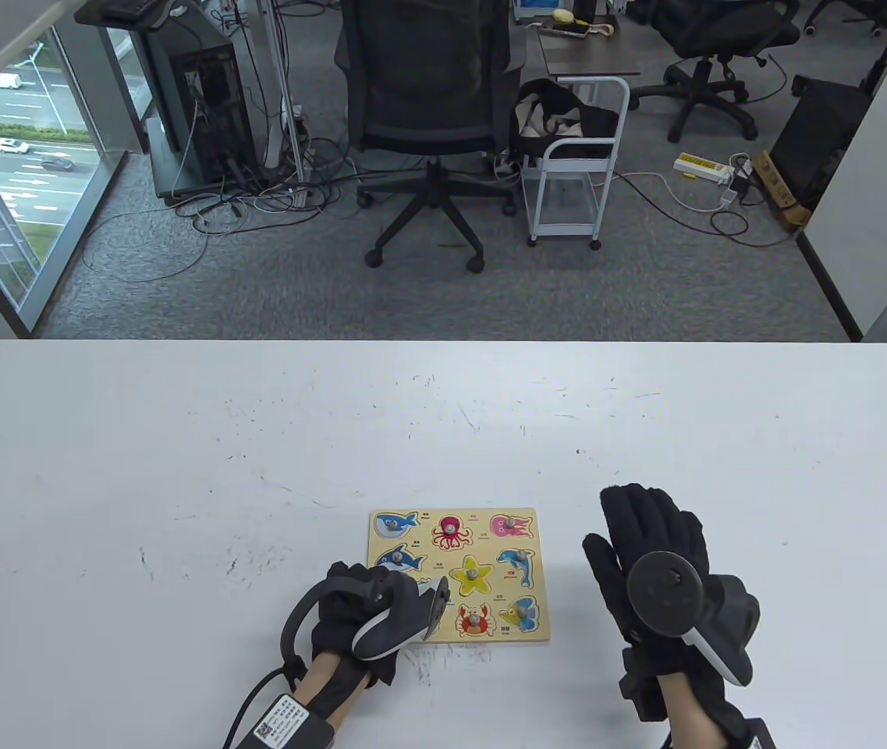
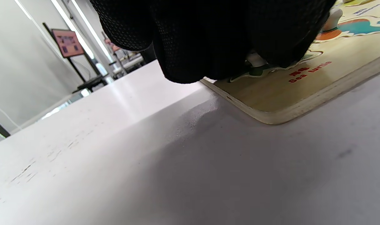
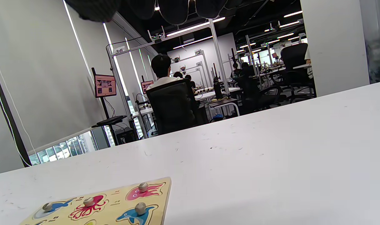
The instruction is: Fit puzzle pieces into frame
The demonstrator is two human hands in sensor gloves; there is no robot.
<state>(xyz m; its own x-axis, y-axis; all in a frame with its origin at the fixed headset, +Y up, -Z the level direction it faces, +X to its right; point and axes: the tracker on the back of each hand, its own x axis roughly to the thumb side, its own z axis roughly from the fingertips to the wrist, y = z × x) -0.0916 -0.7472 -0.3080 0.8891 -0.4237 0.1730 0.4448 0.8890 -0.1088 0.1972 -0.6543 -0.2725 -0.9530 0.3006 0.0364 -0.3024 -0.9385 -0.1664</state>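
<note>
The wooden puzzle frame (image 1: 490, 638) lies flat on the white table, near its front edge. Several animal pieces sit in their slots, among them a yellow starfish (image 1: 473, 576), a red crab (image 1: 474, 620) and a red octopus (image 1: 452, 531). My left hand (image 1: 404, 593) covers the frame's near left corner. In the left wrist view its fingers (image 2: 208, 47) close around the white peg (image 2: 255, 59) of the green sea turtle piece (image 2: 258, 71), which lies in the frame (image 2: 302, 97). My right hand (image 1: 646, 538) is spread open and empty, to the right of the frame.
The table (image 1: 256, 468) is scuffed and white. An office chair (image 1: 423, 117) and a small white cart (image 1: 572, 179) stand on the floor beyond the far edge. The right wrist view shows the frame's far right corner (image 3: 163, 200) at the bottom left.
</note>
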